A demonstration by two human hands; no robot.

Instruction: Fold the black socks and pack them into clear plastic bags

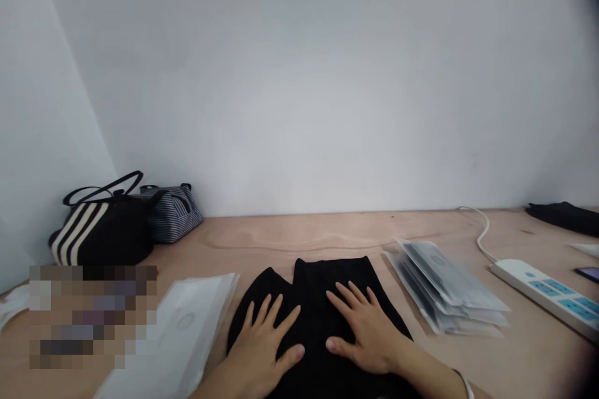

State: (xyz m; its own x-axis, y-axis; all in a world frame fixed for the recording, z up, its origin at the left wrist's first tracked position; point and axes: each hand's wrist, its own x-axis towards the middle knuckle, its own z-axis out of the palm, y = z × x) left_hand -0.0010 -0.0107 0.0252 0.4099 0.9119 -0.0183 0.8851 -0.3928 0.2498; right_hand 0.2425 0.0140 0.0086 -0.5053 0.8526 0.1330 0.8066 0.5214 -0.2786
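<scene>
**Spotter:** What have you got on the head camera?

**Me:** A white wall [299, 75] over a plywood tabletop [327, 230]. Back left, a black tote with cream stripes [100, 230] sits just beside a grey striped bag [175, 212].

**Spotter:** And nearer in?

**Me:** To the right, a fanned stack of clear plastic packets [444, 287], then a white power strip [543, 290] with its white cable [482, 230], and a black cloth [564, 217] at the far edge. To the left, a pile of white packets [182, 330] lies beside a pixelated patch [93, 315] (blurred out, so I can't read it).

**Spotter:** Where's the cloth being handled?

**Me:** A black garment [318, 324] lies flat at the centre of the table, under the 2 hands. I can't tell what kind it is. The left hand [262, 343] and right hand [369, 330] are both open, palms down, fingers spread, gripping nothing.

**Spotter:** Is that good technique?

**Me:** Yes. Flat palms spread the pressure, so the cloth doesn't bunch. Even weight on both sides helps. There's a white band [463, 383] on the right wrist.
</scene>
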